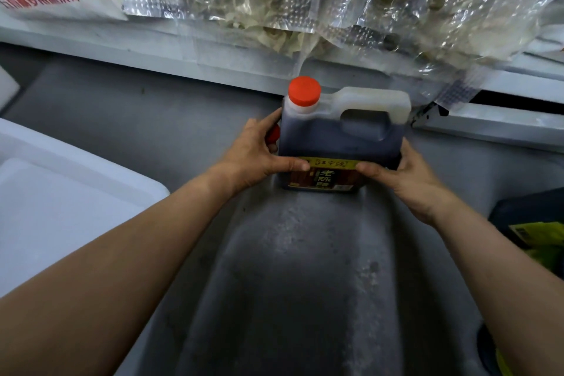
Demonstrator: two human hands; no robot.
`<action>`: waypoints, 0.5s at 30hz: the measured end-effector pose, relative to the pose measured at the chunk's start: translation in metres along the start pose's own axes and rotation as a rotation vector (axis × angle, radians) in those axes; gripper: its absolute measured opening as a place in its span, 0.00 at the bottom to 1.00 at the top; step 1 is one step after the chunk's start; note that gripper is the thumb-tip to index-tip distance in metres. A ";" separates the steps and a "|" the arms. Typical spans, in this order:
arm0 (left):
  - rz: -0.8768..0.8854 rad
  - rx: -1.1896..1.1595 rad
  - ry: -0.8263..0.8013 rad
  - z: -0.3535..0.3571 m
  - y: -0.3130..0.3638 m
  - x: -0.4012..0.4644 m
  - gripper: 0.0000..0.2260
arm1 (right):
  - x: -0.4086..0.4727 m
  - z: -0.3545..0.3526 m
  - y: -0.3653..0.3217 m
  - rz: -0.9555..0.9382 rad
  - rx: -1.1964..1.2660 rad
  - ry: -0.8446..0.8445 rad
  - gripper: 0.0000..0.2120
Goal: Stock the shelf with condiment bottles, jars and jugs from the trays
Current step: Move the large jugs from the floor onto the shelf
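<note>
A plastic jug (341, 137) of dark liquid with an orange-red cap and a yellow and brown label stands upright on the grey shelf surface (290, 268), just below a white shelf edge. My left hand (259, 156) grips its left side, thumb across the label. My right hand (406, 174) grips its right side, thumb on the label too. A second red cap (272, 133) peeks out behind my left fingers; what it belongs to is hidden.
A white foam tray (61, 192) lies at the left. Clear plastic bags of pale dried goods (305, 0) hang over the white shelf (183, 46) above. A dark container with a yellow-green label (534, 232) sits at the right edge.
</note>
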State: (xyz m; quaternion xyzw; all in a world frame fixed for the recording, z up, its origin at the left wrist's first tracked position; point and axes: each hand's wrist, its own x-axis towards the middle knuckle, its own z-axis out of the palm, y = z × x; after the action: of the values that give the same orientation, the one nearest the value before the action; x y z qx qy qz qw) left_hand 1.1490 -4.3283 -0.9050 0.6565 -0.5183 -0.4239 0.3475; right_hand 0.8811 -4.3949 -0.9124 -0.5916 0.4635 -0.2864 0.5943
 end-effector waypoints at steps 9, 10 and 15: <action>-0.006 -0.174 0.019 0.003 0.017 -0.011 0.25 | -0.010 0.010 -0.005 0.023 0.153 0.049 0.47; -0.019 -0.200 0.015 0.004 0.018 -0.014 0.24 | -0.014 0.010 -0.006 0.030 0.169 0.060 0.46; -0.103 -0.266 -0.041 0.017 0.027 -0.043 0.25 | -0.064 0.021 -0.006 0.106 0.256 0.214 0.43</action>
State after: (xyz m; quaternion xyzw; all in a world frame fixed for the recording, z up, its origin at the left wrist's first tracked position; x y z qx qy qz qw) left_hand 1.1185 -4.2924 -0.8789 0.6214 -0.4301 -0.5194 0.3987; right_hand 0.8752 -4.3293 -0.8958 -0.4519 0.5144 -0.3725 0.6264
